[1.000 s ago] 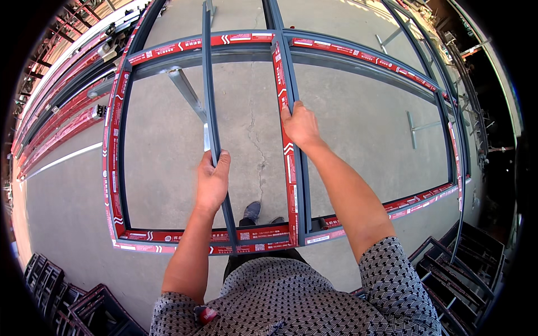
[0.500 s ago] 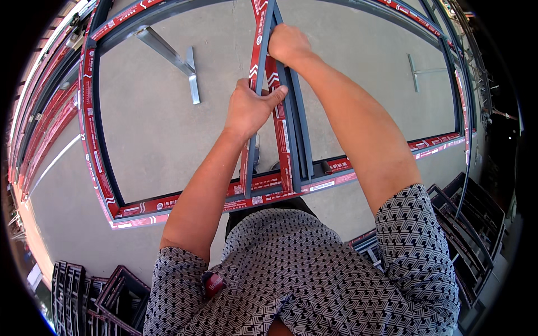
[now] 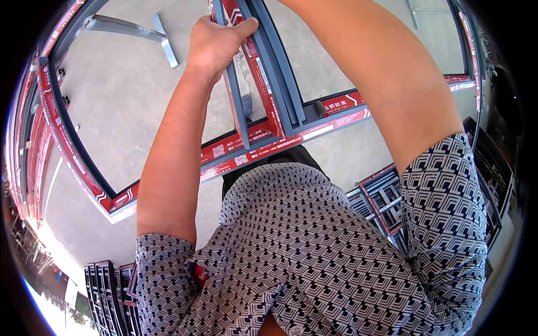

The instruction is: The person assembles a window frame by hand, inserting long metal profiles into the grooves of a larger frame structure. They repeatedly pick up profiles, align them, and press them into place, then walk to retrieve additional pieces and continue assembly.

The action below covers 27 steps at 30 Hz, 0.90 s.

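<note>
I am holding a long gray bar [image 3: 239,106] in my left hand [image 3: 216,45], near the upper edge of my view; the fingers are curling behind the bar and my thumb is lying across toward the center post [image 3: 274,73], so the grip is sitting closed around it. My right hand is staying out of sight: only my right arm [image 3: 386,73] is showing, crossing over the big frame [image 3: 56,115] and passing out at the top, so I cannot tell how far open that hand is or what it is holding. The bar is slanting down just left of the center post, a narrow gap separating the two, and its near end is overlapping the bottom rail [image 3: 339,105]; I cannot tell whether it is touching there. Red printed tape is covering parts of the frame and the post. A small dark piece [image 3: 320,109] is sitting at the bottom rail, just right of the post. Through the gap, one shoe [image 3: 247,106] is showing on the gray floor [image 3: 123,101]. A metal stand [image 3: 129,29] is standing beyond, inside the left opening. Stacked frames [image 3: 109,297] are lying at lower left, and more are resting at my right, beside my patterned shirt [image 3: 308,224].
</note>
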### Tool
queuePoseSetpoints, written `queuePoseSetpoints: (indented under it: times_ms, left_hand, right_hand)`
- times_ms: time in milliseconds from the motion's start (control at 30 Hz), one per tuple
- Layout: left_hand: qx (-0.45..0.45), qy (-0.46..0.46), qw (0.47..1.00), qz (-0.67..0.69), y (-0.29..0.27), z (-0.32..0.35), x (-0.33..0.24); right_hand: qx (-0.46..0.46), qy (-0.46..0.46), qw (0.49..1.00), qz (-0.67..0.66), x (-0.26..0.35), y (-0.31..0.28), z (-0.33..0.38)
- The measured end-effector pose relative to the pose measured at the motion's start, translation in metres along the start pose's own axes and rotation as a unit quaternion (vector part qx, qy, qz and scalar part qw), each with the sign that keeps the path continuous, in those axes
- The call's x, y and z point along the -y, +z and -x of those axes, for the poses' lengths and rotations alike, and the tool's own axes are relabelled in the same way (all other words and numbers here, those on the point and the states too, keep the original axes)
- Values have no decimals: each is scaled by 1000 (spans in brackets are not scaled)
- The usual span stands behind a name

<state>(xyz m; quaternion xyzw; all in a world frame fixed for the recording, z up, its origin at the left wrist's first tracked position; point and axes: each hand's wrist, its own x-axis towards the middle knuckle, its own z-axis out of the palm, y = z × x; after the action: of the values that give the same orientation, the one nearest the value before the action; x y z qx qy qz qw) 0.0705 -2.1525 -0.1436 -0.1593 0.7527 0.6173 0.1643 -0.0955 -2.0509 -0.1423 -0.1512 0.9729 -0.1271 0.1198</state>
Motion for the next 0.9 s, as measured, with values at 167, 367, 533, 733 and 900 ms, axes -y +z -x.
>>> queuePoseSetpoints:
  times_ms: [167,367,533,733,900]
  left_hand:
    - [-11,25,999,-32,1,-10,3]
    - [10,41,997,-70,8,-21,8]
    - [35,55,993,-101,3,-26,12]
    - [51,53,991,-109,3,-34,13]
    - [49,59,992,-100,6,-27,7]
  right_hand:
    - [4,46,996,-72,1,-14,18]
    - [-121,57,984,-118,-33,5,75]
    - [41,56,980,-186,-51,-10,177]
    - [94,68,965,-234,-68,9,280]
    - [132,46,961,-237,-61,27,308]
